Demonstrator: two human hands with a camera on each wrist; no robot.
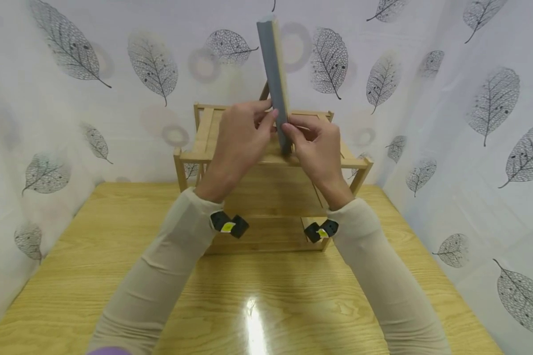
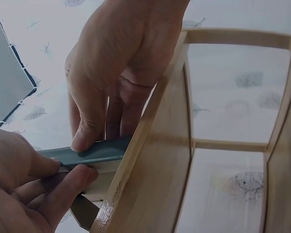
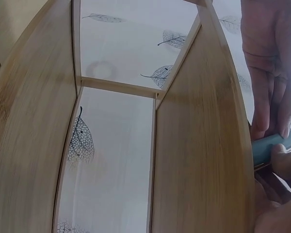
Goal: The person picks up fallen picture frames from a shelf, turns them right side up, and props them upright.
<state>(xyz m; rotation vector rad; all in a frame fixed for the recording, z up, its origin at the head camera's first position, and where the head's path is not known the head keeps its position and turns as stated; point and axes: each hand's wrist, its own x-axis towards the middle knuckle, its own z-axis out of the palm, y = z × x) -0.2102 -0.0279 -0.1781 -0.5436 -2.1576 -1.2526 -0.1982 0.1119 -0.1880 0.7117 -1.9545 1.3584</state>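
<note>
A slim book with a blue-grey spine and cream page edges stands on end, leaning slightly left, on the top shelf of a wooden rack. Its spine faces me. My left hand pinches the lower part of the book from the left, thumb on the spine. From the right, my right hand pinches it a little lower, thumb also on the spine edge. Both wrist views show the fingers of both hands at the book's lower end, close to the shelf's front rail. The book's far side is hidden.
A thin brown piece shows behind the book, mostly covered. The rack has a lower tier and stands at the back of a wood-grain table. White curtains with leaf prints hang behind and at both sides.
</note>
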